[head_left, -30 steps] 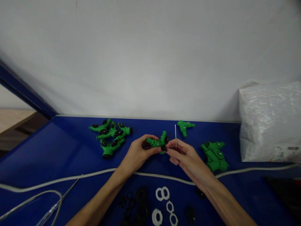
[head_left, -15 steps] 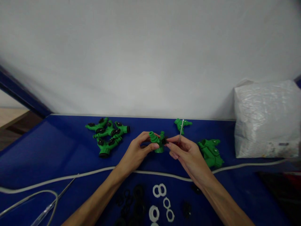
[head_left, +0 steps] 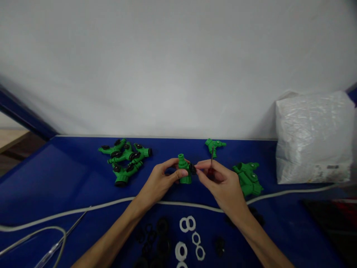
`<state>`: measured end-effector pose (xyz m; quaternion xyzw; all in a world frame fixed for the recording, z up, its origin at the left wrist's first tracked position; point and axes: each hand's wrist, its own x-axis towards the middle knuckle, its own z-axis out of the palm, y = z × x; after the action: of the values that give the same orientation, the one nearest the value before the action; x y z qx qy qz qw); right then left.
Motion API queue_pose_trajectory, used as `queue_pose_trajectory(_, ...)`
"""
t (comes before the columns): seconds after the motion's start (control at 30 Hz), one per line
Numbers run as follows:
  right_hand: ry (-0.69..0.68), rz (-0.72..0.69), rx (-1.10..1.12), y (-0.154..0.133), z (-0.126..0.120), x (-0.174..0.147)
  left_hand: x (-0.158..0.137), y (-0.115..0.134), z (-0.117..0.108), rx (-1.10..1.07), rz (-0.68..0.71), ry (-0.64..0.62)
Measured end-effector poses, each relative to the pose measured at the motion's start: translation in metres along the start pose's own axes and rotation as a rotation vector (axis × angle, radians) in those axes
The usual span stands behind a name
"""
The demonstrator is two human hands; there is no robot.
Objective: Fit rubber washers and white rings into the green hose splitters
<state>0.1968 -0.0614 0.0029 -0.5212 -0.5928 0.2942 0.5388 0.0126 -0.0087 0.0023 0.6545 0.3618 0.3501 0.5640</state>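
Note:
Over the middle of the table, my left hand point(head_left: 164, 178) is closed round a green Y-shaped hose splitter point(head_left: 184, 175), one spout pointing up. The fingertips of my right hand point(head_left: 220, 180) pinch a small black valve knob point(head_left: 193, 168) against the splitter's right side. Tucked in that same hand is a thin screwdriver point(head_left: 212, 158), its red handle partly hidden and its shaft upward. Behind it lies a bare green splitter point(head_left: 213, 144). More bare splitter bodies point(head_left: 247, 180) are piled to the right of my right hand.
Several splitters with black fittings point(head_left: 125, 160) lie at left. White rings point(head_left: 181, 251) and dark rings point(head_left: 163, 236) sit in front, between my forearms. A pale cable point(head_left: 111, 204) crosses the blue table point(head_left: 78, 167) under my arms. A plastic-wrapped package point(head_left: 315, 139) stands at right.
The splitter has turned in my left hand, so one spout now hides the other. The black knob shows more clearly beside it. The screwdriver shaft has tipped more upright.

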Motion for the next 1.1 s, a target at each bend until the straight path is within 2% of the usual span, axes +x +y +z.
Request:
queue_pose_trajectory(0.2, -0.005, -0.408, -0.288, -0.002, 0.0, -0.004, -0.001, 0.0, 0.004, -0.064, -0.083, -0.013)
queue_pose_trajectory(0.37, -0.065, -0.58, -0.437, 0.002, -0.004, -0.008, -0.001, -0.003, 0.006, -0.094, -0.136, -0.034)
queue_pose_trajectory(0.73, -0.15, -0.648, -0.539, 0.001, -0.006, -0.013, -0.007, 0.013, 0.01, -0.097, -0.159, -0.02)
queue_pose_trajectory(0.93, -0.144, -0.634, -0.5, -0.005, -0.01, -0.015, -0.008, 0.019, 0.008, -0.136, -0.16, -0.024)
queue_pose_trajectory(1.1, -0.066, -0.575, -0.387, -0.01, -0.006, -0.014, -0.009, 0.024, 0.006, -0.193, -0.174, -0.055)
